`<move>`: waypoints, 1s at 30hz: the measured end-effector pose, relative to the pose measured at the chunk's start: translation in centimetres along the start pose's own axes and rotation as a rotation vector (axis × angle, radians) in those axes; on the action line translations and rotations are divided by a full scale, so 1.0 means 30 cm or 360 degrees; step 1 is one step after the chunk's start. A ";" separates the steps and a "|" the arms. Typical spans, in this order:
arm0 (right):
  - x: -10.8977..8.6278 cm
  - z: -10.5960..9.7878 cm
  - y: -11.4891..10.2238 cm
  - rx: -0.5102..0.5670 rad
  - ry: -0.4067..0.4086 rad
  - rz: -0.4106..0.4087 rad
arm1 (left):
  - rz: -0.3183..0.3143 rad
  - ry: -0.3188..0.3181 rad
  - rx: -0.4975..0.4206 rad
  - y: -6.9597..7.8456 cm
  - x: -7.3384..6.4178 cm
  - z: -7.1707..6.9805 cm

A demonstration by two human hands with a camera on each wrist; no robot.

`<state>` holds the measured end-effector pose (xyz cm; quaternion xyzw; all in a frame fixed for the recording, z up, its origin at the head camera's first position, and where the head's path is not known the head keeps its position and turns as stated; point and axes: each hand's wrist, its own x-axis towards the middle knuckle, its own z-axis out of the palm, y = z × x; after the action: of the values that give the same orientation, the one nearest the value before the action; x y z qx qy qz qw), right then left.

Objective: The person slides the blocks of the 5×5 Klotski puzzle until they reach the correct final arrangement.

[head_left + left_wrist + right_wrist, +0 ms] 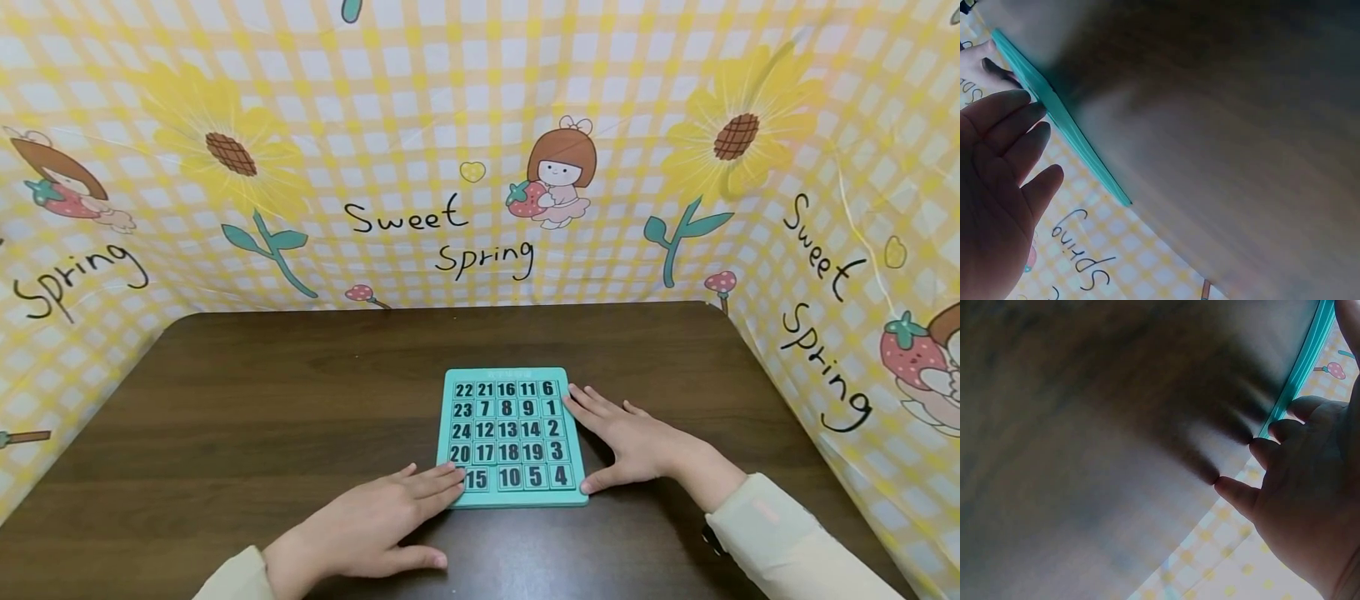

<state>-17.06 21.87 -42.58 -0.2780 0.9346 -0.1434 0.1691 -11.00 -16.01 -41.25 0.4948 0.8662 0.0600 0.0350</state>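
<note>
A teal sliding number puzzle [510, 374] lies flat on the brown table, its tiles bearing black numbers. Its top row reads 22, 21, 16, 11, 6. In the bottom row a narrow gap stands between tiles 15 and 10. My left hand [375, 517] lays its extended fingertips over the lower left corner, covering what is there; the thumb points away from the board. Along the right edge, my right hand [641, 446] touches the frame with spread fingers, its thumb at the lower right corner. Both wrist views show the puzzle edge-on beside the left fingers [1034, 134] and right fingers [1264, 452].
The dark wooden table [300, 392] extends around the puzzle on all sides. Behind it and at both sides hangs a yellow checked cloth [420, 108] printed with flowers, strawberries and lettering, close to the table's back edge.
</note>
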 end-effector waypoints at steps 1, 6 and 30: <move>0.000 0.000 0.000 -0.0003 0.0001 0.0000 | 0.0004 -0.0004 -0.0002 0.001 0.007 0.000; -0.001 -0.001 -0.001 -0.0004 0.0005 -0.0002 | 0.0029 -0.0003 0.0013 0.004 0.030 -0.001; -0.004 -0.008 -0.005 0.0020 -0.0004 0.0001 | -0.0176 -0.0118 -0.0178 -0.059 0.026 -0.014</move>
<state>-16.98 21.86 -42.27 -0.2767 0.9336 -0.1489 0.1722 -12.96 -16.25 -41.09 0.4453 0.8856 0.0878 0.0980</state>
